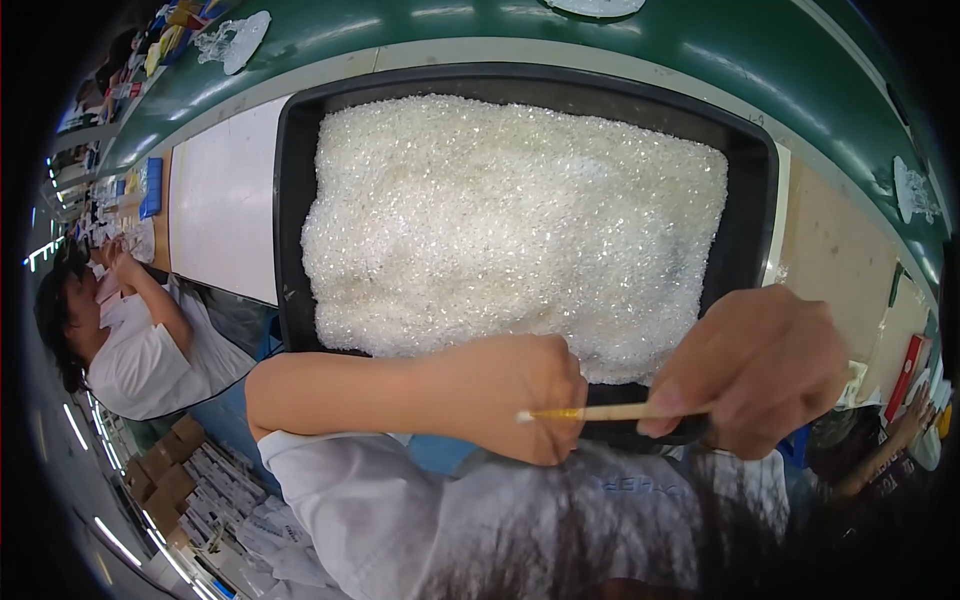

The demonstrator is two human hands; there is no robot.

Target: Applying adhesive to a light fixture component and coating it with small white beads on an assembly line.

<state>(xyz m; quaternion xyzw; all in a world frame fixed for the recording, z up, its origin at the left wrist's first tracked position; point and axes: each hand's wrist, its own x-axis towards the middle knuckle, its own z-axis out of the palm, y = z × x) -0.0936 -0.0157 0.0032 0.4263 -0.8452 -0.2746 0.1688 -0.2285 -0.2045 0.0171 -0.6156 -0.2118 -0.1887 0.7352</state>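
Observation:
A large black tray (287, 200) is filled with glittering, clear-white granules (510, 220). At its near edge, my left hand (525, 390) is curled into a fist with its back up; whatever the fingers hold is hidden. My right hand (765, 365), slightly blurred, pinches a thin pale wooden stick (615, 411) near the tray's front right corner. The stick points left, with a shiny amber band and a small white tip lying across my left fist in the picture. I cannot tell whether the tip touches the fist.
Green conveyor belt (450, 25) runs behind the tray, carrying clear plastic-like pieces (235, 42). A white board (225, 200) lies left of the tray, a beige tabletop (830, 235) right. Another person (150, 340) works at the left; another person's arm (885, 450) shows far right. Cardboard boxes (165, 460) stand lower left.

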